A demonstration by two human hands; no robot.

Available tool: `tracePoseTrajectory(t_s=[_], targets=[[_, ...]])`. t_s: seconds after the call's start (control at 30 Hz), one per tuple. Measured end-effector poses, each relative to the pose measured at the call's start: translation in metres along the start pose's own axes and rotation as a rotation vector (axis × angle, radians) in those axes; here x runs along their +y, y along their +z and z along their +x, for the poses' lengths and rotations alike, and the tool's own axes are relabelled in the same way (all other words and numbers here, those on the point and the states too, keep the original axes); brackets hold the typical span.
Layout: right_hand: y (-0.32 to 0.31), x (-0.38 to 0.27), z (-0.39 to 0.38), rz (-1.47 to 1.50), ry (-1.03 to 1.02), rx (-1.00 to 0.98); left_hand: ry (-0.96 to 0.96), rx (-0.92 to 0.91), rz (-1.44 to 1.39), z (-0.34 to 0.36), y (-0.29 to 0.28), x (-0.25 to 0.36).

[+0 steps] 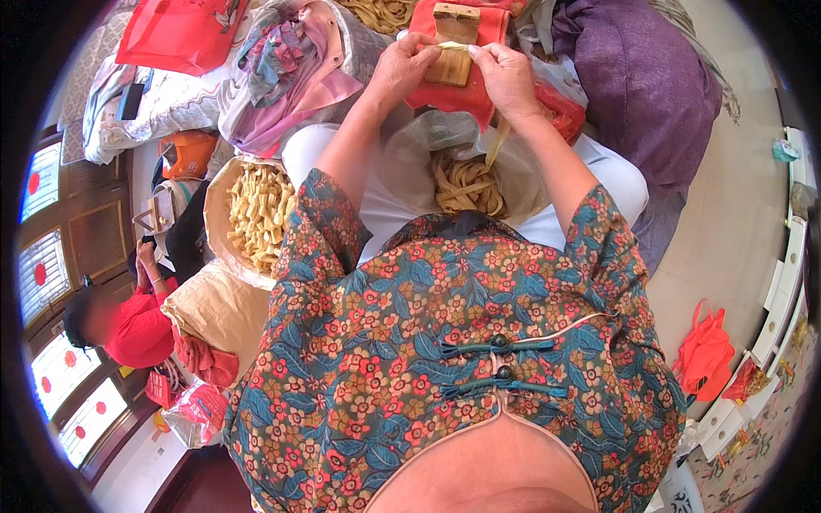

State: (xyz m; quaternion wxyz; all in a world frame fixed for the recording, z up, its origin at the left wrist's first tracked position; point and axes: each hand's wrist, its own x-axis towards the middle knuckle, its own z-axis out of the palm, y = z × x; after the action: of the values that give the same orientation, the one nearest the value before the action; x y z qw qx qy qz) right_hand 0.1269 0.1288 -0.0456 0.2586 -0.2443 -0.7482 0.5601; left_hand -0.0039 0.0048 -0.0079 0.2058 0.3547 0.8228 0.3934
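Note:
A pale yellow strip (456,48) is stretched level between my two hands, across a small wooden block (449,70) on a red cloth (479,98). My left hand (409,67) pinches the strip's left part between thumb and fingers. At the other side my right hand (508,81) is closed on it, and a length hangs below that hand (497,144) toward a plastic-lined container (528,184) between my knees. Several flat, tan strips (469,186) lie coiled in the container. Behind the block is another wooden piece with metal fittings (457,12).
To my left stands a lined basket (224,235) full of short knotted pale pieces (259,209). Further left sits another person in red (141,329). Purple cloth (641,94) bulges at the right, and more strips (380,13) lie at the far edge.

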Motion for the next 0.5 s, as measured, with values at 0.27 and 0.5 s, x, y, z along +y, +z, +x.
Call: tracePoseTrajectory(t_s=[0.27,0.5], targets=[[-0.007,0.027,-0.015,0.082,0.228,-0.156,-0.067,0.133,0.231,-0.046,-0.003,0.001],[-0.02,-0.052,-0.065,1.019,0.462,-0.34,-0.09,-0.044,-0.351,-0.119,0.078,-0.023]])
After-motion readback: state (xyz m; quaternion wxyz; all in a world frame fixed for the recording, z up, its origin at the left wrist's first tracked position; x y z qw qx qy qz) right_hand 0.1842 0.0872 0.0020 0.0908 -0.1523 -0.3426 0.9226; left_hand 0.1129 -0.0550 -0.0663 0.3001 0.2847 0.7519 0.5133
